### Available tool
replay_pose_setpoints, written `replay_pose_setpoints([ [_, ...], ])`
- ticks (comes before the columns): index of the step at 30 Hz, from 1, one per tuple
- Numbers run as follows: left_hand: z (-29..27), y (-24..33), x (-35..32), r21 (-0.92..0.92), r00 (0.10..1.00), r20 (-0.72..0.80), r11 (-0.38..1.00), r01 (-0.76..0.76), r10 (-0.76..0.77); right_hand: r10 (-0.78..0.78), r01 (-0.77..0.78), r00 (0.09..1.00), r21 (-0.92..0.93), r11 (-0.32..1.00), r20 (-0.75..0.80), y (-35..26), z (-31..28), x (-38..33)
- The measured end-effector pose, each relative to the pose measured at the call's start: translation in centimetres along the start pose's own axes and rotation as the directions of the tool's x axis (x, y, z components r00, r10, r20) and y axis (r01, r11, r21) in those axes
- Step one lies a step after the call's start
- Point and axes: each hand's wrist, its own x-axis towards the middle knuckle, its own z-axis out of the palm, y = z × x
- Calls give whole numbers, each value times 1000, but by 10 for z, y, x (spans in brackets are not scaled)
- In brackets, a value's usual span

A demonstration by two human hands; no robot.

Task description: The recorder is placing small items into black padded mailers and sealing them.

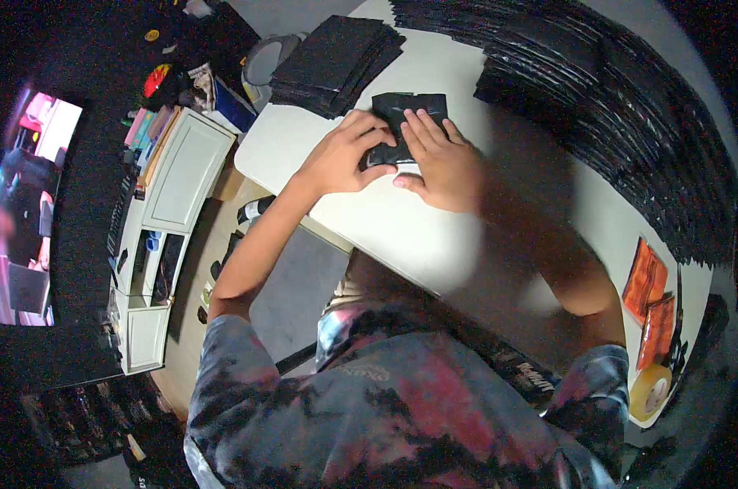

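A small black plastic packet (409,104) lies on the white table in front of me. My left hand (344,155) bends its fingers over the packet's left side, with the thumb at its near edge, so it is closed on that part. My right hand (444,167) rests flat on the packet's right half, fingers stretched out and thumb apart. Both hands cover much of the packet, and its underside is hidden. Just beyond my left hand stands a stack of flat black packets (336,61).
Long rows of black packets (597,90) line the far and right side of the white table (295,138). At the right end lie orange packets (646,281) and a roll of tape (651,391). A white cabinet (185,171) and a lit screen (30,212) are on the left.
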Motion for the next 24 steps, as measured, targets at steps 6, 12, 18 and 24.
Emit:
replay_pose_setpoints([
  [6, -6, 2, -2, 266, 987, 48, 951, -160, 153, 61, -54, 990, -58, 997, 124, -1, -24, 12],
  [12, -44, 16, 30, 142, 948, -317, 986, 87, -38, 111, -112, 994, 56, 992, 15, 29, -57, 34],
  [18, -47, -8, 54, -230, 889, -165, 893, 387, -428, 161, -473, 880, 790, 391, 448, 77, -66, 42],
  [24, -4, 8, 45, -33, 899, -108, 905, 424, -425, 387, -493, 824, 186, 850, 413, 44, -53, 33],
])
